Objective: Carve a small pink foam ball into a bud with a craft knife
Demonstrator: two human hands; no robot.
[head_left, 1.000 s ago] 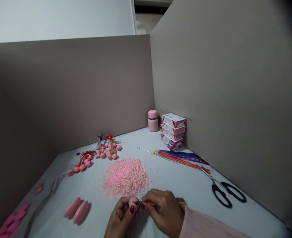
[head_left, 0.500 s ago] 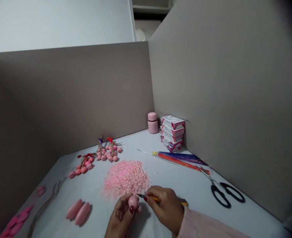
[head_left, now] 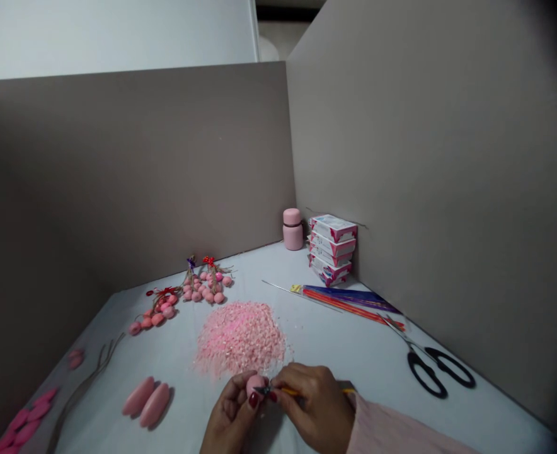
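Observation:
Between the thumb and fingers of my left hand [head_left: 234, 413] is a small round pink ball [head_left: 255, 382], which looks like carved soap. My right hand [head_left: 314, 403] grips a yellow craft knife [head_left: 290, 391], its dark blade lying against the ball's near right side. Part of the knife's handle is hidden inside my fist, and its end sticks out behind. Just beyond both hands spreads a heap of pink shavings [head_left: 241, 337]. Two long oval pink pieces [head_left: 147, 401] lie to the left of my left hand.
Black-handled scissors [head_left: 427, 362] lie at the right, near red and purple strips [head_left: 349, 299] and a thin metal rod [head_left: 278, 287]. Stacked boxes [head_left: 333, 249] and a pink flask [head_left: 292, 230] stand in the back corner. Strung pink balls [head_left: 207, 287] and cords [head_left: 84, 384] lie leftward. Grey panels [head_left: 165, 176] enclose the table.
The knife blade has moved from the ball's upper right onto its near side, with my right hand slightly lower. A small pink bit beside the ball no longer shows. The view has tilted slightly.

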